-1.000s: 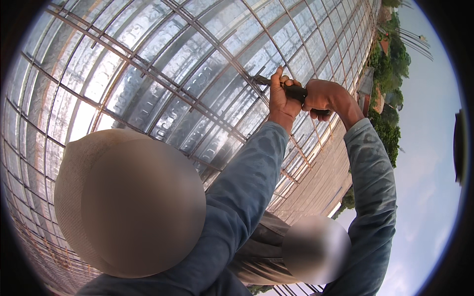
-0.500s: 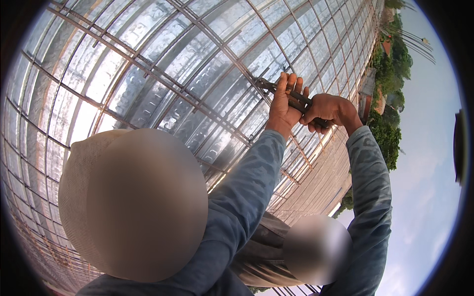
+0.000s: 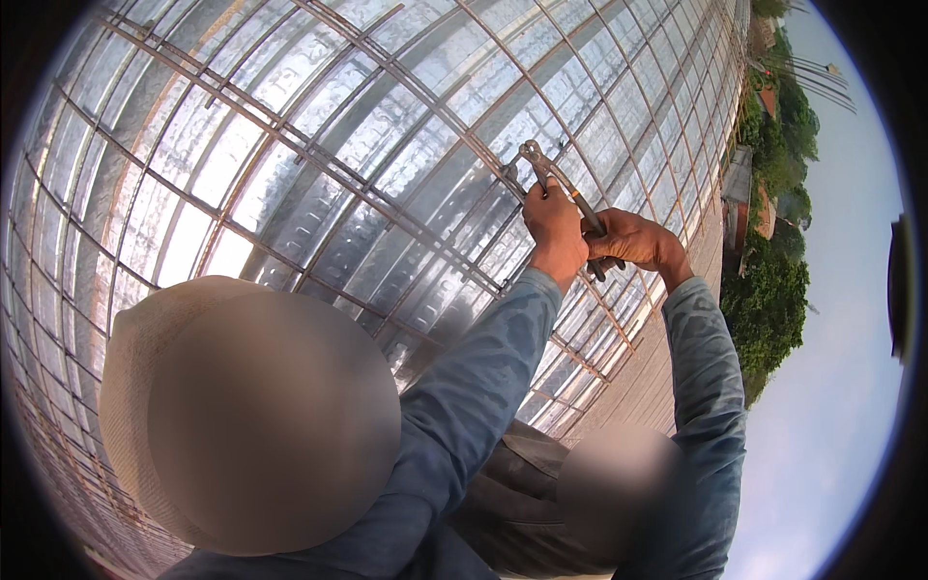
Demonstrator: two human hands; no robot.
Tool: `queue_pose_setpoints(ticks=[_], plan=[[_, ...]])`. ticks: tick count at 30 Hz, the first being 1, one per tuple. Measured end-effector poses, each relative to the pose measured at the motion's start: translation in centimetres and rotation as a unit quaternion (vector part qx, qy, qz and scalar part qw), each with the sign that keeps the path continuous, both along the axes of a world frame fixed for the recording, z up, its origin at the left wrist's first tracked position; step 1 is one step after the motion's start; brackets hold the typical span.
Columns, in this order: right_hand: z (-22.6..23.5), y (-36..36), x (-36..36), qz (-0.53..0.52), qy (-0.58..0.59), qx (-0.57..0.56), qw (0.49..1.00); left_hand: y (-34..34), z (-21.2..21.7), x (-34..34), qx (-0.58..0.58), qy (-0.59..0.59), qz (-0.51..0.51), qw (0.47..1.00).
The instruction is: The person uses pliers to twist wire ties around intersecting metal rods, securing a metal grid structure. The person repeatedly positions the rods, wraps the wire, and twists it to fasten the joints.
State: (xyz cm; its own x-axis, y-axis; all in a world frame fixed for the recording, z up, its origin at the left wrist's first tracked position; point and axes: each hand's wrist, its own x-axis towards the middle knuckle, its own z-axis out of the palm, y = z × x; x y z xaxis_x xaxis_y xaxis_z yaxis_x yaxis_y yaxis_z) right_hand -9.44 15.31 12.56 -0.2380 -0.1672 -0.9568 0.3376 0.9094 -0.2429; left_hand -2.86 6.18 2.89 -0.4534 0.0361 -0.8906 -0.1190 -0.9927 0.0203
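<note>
My left hand (image 3: 558, 230) is closed around one handle of a pair of dark metal pincers (image 3: 576, 196), close below the jaws. Just to its right, my right hand (image 3: 633, 238) grips the other handle further down, with the thumb side toward the left hand. The handles stand apart. The pincers' head points up and left, beside a crossing of the rusty rebar grid (image 3: 425, 97). A small dark lump, perhaps wire, shows at that crossing. Whether the jaws touch it I cannot tell.
Shiny ribbed metal sheeting (image 3: 377, 193) lies behind the bars. A person in a pale cap (image 3: 130, 387) is very close at lower left. Dark grey clothing (image 3: 512, 483) shows between the blue sleeves. Trees (image 3: 764, 309) and projecting bars (image 3: 817, 77) are at right.
My left fingers, stretched upward before, have folded around a handle. The pincers' handles have spread and their head has tilted up. My right hand has dropped slightly.
</note>
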Motion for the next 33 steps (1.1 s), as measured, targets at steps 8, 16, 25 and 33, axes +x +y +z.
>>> queue_pose_setpoints(ticks=[8, 16, 25, 33], plan=[[-1.4, 9.0, 6.4, -0.238, -0.038, -0.129, 0.962, 2.3, -3.6, 5.7, -0.404, 0.151, -0.386, 0.816], [-0.5, 23.5, 9.4, -0.012, -0.023, 0.087, 0.996, 3.4, -3.7, 8.8, -0.358, 0.243, -0.52, 0.737], [-3.8, 6.9, 8.2, -0.225, 0.096, -0.216, 0.945, 3.2, -0.3, 7.4, -0.21, 0.25, -0.131, 0.936], [-6.2, 3.5, 4.1, 0.218, 0.298, -0.251, 0.895, -14.5, 0.1, 9.6, -0.282, 0.26, -0.633, 0.672]])
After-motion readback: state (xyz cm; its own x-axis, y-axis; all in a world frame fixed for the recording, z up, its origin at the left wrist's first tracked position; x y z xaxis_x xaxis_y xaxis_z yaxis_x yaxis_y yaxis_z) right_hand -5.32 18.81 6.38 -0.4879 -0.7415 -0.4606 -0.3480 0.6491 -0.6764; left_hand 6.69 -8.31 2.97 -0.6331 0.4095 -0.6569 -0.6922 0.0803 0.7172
